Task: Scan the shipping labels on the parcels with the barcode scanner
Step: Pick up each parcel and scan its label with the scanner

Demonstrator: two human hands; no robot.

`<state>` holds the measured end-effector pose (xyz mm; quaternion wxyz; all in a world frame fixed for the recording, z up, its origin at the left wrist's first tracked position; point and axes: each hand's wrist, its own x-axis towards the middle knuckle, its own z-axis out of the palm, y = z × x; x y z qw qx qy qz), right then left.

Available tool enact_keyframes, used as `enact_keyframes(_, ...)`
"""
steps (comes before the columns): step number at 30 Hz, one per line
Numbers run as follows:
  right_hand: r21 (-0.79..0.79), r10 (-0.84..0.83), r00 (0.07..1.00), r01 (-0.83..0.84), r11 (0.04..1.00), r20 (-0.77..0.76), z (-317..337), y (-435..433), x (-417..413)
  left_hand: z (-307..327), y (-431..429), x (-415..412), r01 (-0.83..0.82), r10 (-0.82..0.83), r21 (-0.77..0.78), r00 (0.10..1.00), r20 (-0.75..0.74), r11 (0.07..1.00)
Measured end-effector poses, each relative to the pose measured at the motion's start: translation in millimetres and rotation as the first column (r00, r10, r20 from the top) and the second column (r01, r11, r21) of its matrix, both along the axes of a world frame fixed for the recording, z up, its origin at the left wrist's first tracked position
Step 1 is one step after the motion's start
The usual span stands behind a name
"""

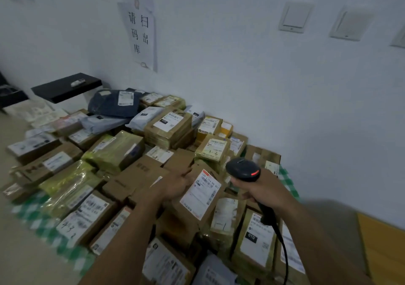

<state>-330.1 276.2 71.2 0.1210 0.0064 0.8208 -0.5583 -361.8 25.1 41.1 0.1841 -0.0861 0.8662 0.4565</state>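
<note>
lower centre of the frame, over a heap of parcels (pixel 114 151): the left hand (pixel 177 183) tilts up a brown parcel (pixel 192 216), grip too blurred to tell, while the right hand (pixel 263 189) clasps the barcode scanner (pixel 243 169) just right of its label (pixel 202 193), likely aiming there next.

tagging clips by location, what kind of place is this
Probably a parcel depot or pickup storeroom. Labelled parcels lie heaped against a wall, the right hand grips a corded barcode scanner, the left hand holds one tilted parcel, and a handwritten paper sign hangs above.
</note>
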Motion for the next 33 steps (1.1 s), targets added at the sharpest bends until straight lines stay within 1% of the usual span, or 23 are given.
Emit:
enact_keyframes(1, 0.013, 0.007, 1.000, -0.007, 1.000, 0.003, 0, 2, 2, -11, -4, 8, -0.013, 0.009, -0.046, 0.997, -0.080, 0.999)
enact_keyframes(2, 0.030, 0.006, 1.000, -0.006, 1.000, 0.002, 0, 4, 4, -9, -9, 15, -0.046, 0.042, -0.082, 0.998, -0.048, 0.996)
enact_keyframes(3, 0.038, -0.001, 1.000, 0.001, 0.999, 0.000, -1, 7, 5, -15, -6, 10, -0.164, 0.149, -0.232, 0.986, -0.080, 0.959)
enact_keyframes(4, 0.039, -0.016, 1.000, 0.016, 0.999, -0.001, -1, 11, 7, -20, 0, 12, -0.192, 0.144, -0.407, 0.979, -0.144, 0.893)
enact_keyframes(5, 0.035, -0.034, 0.999, 0.034, 0.999, -0.004, -1, 17, 8, -31, 9, 2, -0.198, 0.067, -0.468, 0.957, -0.282, 0.861)
enact_keyframes(6, 0.030, -0.052, 0.999, 0.052, 0.998, -0.006, -1, 22, 10, -37, 22, -5, -0.129, -0.035, -0.520, 0.955, -0.295, 0.844)
enact_keyframes(7, 0.025, -0.066, 0.998, 0.066, 0.997, -0.006, -1, 28, 12, -33, 31, -2, -0.071, -0.095, -0.478, 0.945, -0.314, 0.875)
enact_keyframes(9, 0.019, -0.090, 0.996, 0.090, 0.996, 0.000, -1, 43, 16, -26, 54, -1, -0.039, -0.115, -0.337, 0.898, -0.424, 0.941)
enact_keyframes(11, 0.022, -0.146, 0.989, 0.146, 0.989, 0.004, -3, 61, 21, -24, 87, -1, 0.065, -0.193, -0.281, 0.868, -0.457, 0.958)
enact_keyframes(14, 0.024, -0.273, 0.962, 0.273, 0.962, 0.020, -8, 96, 28, -32, 138, -4, 0.187, -0.252, -0.197, 0.886, -0.390, 0.962)
enact_keyframes(17, 0.025, -0.392, 0.920, 0.391, 0.920, 0.029, -11, 139, 31, -40, 191, -20, 0.275, -0.311, -0.146, 0.862, -0.400, 0.950)
enact_keyframes(21, 0.045, -0.466, 0.883, 0.464, 0.885, 0.051, -18, 194, 28, -60, 256, -51, 0.380, -0.379, -0.066, 0.864, -0.332, 0.923)
enact_keyframes(23, 0.053, -0.504, 0.860, 0.501, 0.864, 0.081, -26, 223, 25, -74, 285, -66, 0.386, -0.381, -0.048, 0.872, -0.306, 0.921)
enact_keyframes(26, 0.076, -0.530, 0.841, 0.525, 0.848, 0.106, -41, 258, 12, -99, 319, -92, 0.354, -0.357, -0.058, 0.901, -0.245, 0.933)
enact_keyframes(28, 0.119, -0.543, 0.833, 0.531, 0.839, 0.106, -58, 278, -3, -117, 337, -113, 0.324, -0.335, -0.090, 0.920, -0.200, 0.942)
enact_keyframes(33, 0.161, -0.514, 0.844, 0.492, 0.855, 0.153, -108, 313, -43, -168, 370, -168, 0.162, -0.189, -0.199, 0.973, -0.130, 0.967)
